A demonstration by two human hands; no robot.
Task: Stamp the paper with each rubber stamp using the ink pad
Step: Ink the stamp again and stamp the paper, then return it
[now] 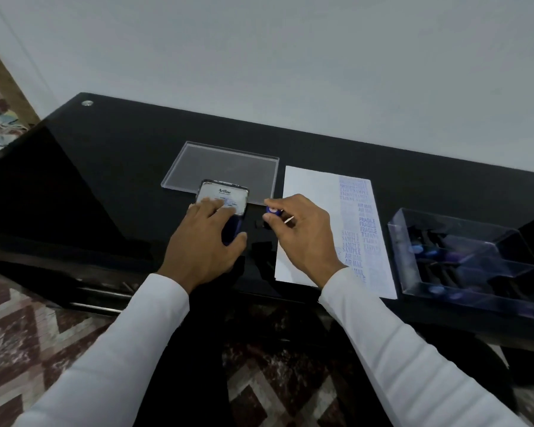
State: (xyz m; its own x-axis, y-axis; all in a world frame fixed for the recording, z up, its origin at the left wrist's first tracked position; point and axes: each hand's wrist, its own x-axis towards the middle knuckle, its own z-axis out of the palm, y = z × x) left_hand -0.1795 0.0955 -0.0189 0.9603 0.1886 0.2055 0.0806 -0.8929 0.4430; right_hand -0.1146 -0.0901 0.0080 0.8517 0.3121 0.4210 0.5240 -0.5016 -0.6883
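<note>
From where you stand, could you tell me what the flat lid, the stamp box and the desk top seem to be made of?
The flat lid looks like clear, glossy plastic: the dark desk shows through and its edges catch light. The stamp box seems to be the same clear plastic, since the stamps inside are visible. The desk top looks like black glass or high-gloss laminate, as it mirrors the wall; which one is unclear.

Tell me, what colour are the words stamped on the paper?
Blue, on the white paper, seen from the head camera.
</note>
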